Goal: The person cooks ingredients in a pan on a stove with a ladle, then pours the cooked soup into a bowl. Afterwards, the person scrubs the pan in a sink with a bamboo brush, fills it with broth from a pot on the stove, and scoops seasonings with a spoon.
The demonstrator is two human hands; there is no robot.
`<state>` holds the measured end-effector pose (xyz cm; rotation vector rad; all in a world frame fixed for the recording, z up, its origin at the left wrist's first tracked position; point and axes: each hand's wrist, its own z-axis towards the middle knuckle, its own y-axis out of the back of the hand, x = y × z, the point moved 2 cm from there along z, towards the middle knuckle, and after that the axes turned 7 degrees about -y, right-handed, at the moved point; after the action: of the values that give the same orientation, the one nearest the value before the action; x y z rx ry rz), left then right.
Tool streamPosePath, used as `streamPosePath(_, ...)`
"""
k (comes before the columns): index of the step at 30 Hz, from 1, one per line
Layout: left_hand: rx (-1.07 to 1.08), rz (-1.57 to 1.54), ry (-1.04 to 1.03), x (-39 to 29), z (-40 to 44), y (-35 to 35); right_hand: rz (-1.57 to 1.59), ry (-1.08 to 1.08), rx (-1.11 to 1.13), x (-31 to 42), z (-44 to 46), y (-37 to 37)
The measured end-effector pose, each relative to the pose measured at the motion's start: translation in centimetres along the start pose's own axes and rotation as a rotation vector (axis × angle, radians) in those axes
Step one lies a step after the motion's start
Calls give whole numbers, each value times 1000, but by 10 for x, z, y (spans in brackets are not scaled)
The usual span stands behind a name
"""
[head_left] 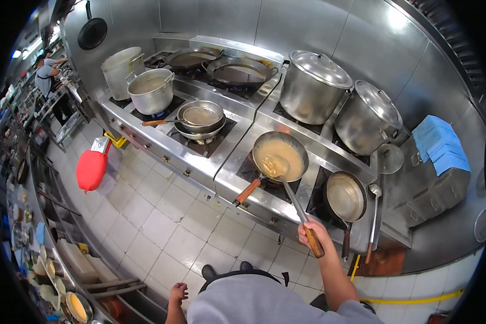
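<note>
Steel (pixel 194 169) everywhere lol. Got sauce (pixel 292 156) in the pan (pixel 278 136) already, probably mid-cook. Gripping ladle (pixel 293 198) there with closed right hand (pixel 319 230), with empty left hand (pixel 179 292) half-curled, left of pan.

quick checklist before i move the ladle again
- Right hand gripping the ladle: ok
- Ladle's head in the pan, in the sauce: ok
- Left hand steadying the pan handle: not ok, away from it
- Lids on the two big pots: ok
- Flame lit under the pan: cannot tell
</note>
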<state>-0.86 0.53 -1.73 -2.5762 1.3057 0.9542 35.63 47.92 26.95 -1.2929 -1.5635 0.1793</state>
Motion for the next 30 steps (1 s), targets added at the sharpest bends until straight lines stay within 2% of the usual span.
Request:
streamPosePath(2, 11, 7, -2, 2, 3, -4, -307, 20, -127, 11, -19, -5)
streamPosePath(3, 0, 20, -2, -4, 3, 16, -290, 21, -122, 4, -17, -18)
streamPosePath(5, 17, 30, 0, -7, 7, 5, -502, 79, -320, 16, -33, -27)
streamPosePath(11, 51, 33, -28, -20, 19, 0, -603, 154, -454, 37, -46, -33)
streamPosePath(13, 57, 36, -37, -22, 23, 0, -646, 226, -524, 42, -47, -31)
streamPosePath(18, 58, 14, -46, -26, 22, 0, -715, 329, -523, 48, -35, -35)
streamPosePath(20, 57, -1, -42, -22, 20, 2, -807, 417, -614, 45, -23, -40)
streamPosePath(25, 42, 22, -8, -12, 5, 4, -958, 281, -782, 47, 5, -7)
streamPosePath(27, 38, 31, -15, -6, 1, 7, -1361, 213, -916, 51, 18, 15)
streamPosePath(28, 27, 31, -19, -1, 2, 9, -1357, 216, -917, 51, 19, 21)
streamPosePath(30, 16, 15, -37, 10, 1, 10, -1605, 99, -1017, 51, 20, 24)
